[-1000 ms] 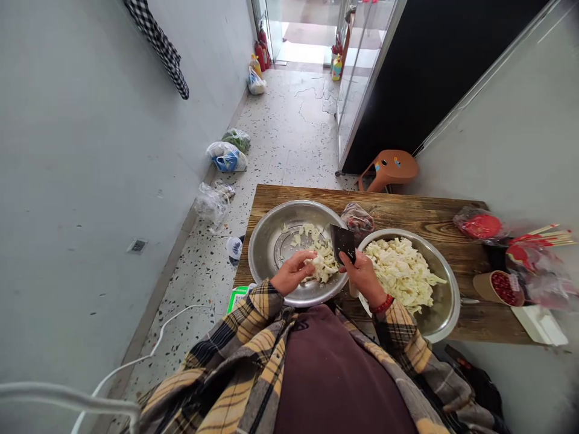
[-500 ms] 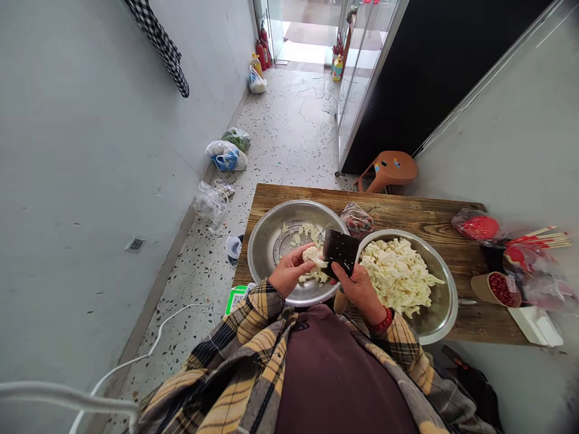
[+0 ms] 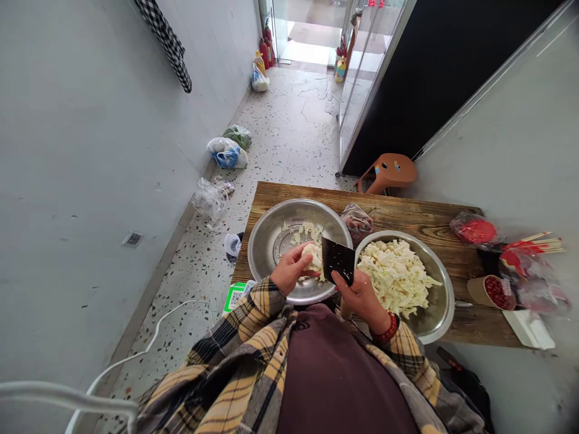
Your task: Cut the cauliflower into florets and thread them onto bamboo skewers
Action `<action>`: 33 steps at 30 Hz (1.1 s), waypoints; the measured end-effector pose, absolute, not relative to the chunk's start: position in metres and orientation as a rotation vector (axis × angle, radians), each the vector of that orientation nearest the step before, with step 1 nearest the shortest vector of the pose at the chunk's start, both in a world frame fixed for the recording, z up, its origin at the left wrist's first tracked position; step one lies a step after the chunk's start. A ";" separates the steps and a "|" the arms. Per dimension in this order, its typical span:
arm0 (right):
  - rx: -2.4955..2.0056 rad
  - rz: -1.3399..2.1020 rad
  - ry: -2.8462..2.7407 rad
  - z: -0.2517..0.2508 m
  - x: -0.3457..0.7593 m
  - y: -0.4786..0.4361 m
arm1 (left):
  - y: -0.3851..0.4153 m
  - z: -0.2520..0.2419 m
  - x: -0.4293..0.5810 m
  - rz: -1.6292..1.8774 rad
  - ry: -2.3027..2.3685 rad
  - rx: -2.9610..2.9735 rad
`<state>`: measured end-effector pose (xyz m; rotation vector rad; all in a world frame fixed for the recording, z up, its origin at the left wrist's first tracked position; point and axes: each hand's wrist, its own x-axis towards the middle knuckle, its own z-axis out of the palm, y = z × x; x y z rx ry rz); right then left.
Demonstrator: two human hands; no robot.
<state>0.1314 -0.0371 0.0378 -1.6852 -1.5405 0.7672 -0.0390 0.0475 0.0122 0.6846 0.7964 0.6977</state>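
Observation:
My left hand [image 3: 292,269] is closed around a white cauliflower floret [image 3: 312,253] above the left steel bowl [image 3: 271,232], which holds a few cut pieces. My right hand [image 3: 359,290] grips a dark cleaver [image 3: 338,259], its blade upright and touching the floret. To the right stands a second steel bowl [image 3: 441,295] piled with cut cauliflower [image 3: 393,274]. Both bowls rest on a wooden table [image 3: 407,211].
A small plastic bag [image 3: 357,218] lies behind the bowls. At the table's right are red bagged items [image 3: 474,229], skewers [image 3: 543,243] and a cup of red bits [image 3: 491,290]. An orange stool [image 3: 389,170], floor bags [image 3: 227,152] and a white cable [image 3: 158,328] are nearby.
My left hand lifted a floret out of the pile in the left bowl. The cleaver tilted and came against it, and my right hand drew slightly nearer to me.

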 end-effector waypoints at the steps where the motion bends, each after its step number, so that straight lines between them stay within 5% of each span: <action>1: -1.680 0.768 -1.552 0.037 0.130 -0.037 | 0.046 0.013 -0.038 0.717 0.814 0.697; 33: -1.661 0.512 -1.736 0.039 0.118 -0.039 | 0.029 0.012 -0.028 0.772 0.797 0.802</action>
